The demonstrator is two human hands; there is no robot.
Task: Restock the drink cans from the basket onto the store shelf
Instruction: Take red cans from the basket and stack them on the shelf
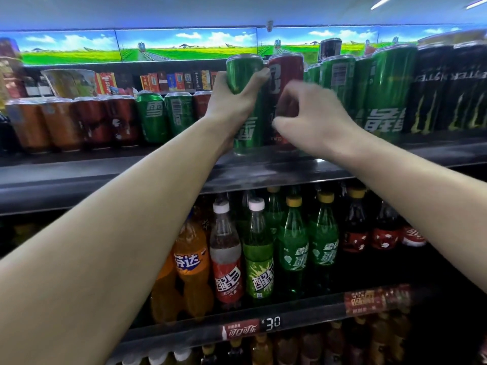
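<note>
A tall green can point(246, 101) is being gripped by the left hand point(232, 101) — steadied upright on the shelf point(158, 172) — while a red can point(286, 75) is apparently being clasped by the blurred right hand point(313, 122).

Bare shelf point(79, 167) edge before the short cans point(151, 115); tall cans point(390, 88) crowding right.

Left hand point(232, 101) gripping — right hand point(313, 119) curled, blurred.

Upper dark shelf point(105, 177) carries upright cans: orange and red cans point(71, 122) at left, green cans point(382, 90) centre and right, black cans point(448, 88) far right. Lower shelf point(303, 316) holds upright plastic bottles point(292, 241), orange, red and green.
</note>
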